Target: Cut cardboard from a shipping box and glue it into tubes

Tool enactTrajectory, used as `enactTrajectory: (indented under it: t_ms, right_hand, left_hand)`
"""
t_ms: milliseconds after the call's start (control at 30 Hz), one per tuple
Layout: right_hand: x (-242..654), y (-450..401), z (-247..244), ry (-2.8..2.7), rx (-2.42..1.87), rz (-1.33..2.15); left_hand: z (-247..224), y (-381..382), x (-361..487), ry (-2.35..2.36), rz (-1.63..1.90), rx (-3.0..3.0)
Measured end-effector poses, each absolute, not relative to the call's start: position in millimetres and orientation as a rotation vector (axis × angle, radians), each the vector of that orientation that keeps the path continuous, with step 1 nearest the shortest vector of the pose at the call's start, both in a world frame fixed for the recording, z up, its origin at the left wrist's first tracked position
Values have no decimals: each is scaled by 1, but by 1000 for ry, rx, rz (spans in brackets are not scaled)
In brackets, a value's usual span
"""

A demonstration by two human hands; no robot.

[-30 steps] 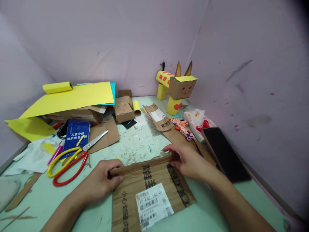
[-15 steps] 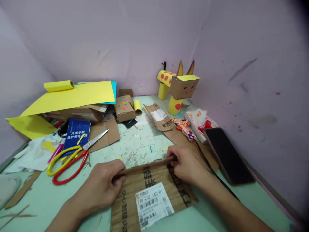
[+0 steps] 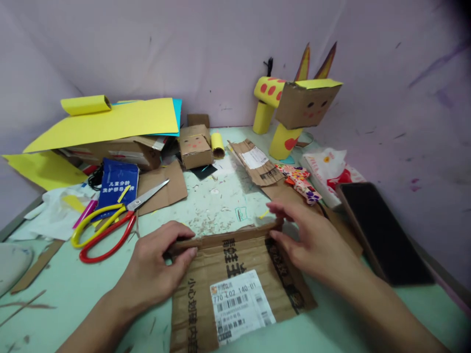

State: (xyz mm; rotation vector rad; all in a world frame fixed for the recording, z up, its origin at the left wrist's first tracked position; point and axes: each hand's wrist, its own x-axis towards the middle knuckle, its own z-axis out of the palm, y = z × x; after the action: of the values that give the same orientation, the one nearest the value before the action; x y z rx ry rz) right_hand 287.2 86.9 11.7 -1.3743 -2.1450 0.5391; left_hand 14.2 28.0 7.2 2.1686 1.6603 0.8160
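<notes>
A piece of brown corrugated cardboard [image 3: 246, 255] with black printing and a white shipping label [image 3: 241, 306] lies in front of me. Its far edge is folded over in a narrow strip. My left hand [image 3: 160, 262] pinches the left end of that folded edge between thumb and fingers. At the right end, my right hand [image 3: 307, 238] has its thumb and fingers spread apart around the edge, close to it and not gripping. To the left rest scissors [image 3: 128, 214] with yellow and red handles, blades partly open.
A yellow giraffe-like figure with a cardboard box head [image 3: 309, 105] stands at the back right. A phone [image 3: 382, 233] lies at right. Yellow paper [image 3: 106, 125], a small box [image 3: 195, 147], a blue packet [image 3: 117, 186] and cardboard scraps surround the work area.
My right hand has loosened its pinch on the cardboard's folded edge and its fingers have spread. My left hand keeps its hold. The view has shifted slightly.
</notes>
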Motion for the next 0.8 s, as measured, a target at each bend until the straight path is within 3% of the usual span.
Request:
enactTrajectory:
  t_ms: [100, 267, 400, 533, 800]
  right_hand:
    - [287, 64, 28, -2138, -1151, 256]
    - [290, 23, 33, -2541, -657, 130]
    - [302, 18, 15, -2732, -760, 160]
    - [309, 23, 3, -2687, -868, 180]
    - [308, 24, 2, -2701, -776, 90]
  left_hand:
    - [10, 27, 12, 1724, 943, 2282]
    - [25, -1, 26, 1722, 1042, 2542]
    - [21, -33, 48, 1346, 692, 2946]
    - [1, -46, 53, 1401, 318, 2967]
    - [-17, -35, 38, 1359, 428, 2968]
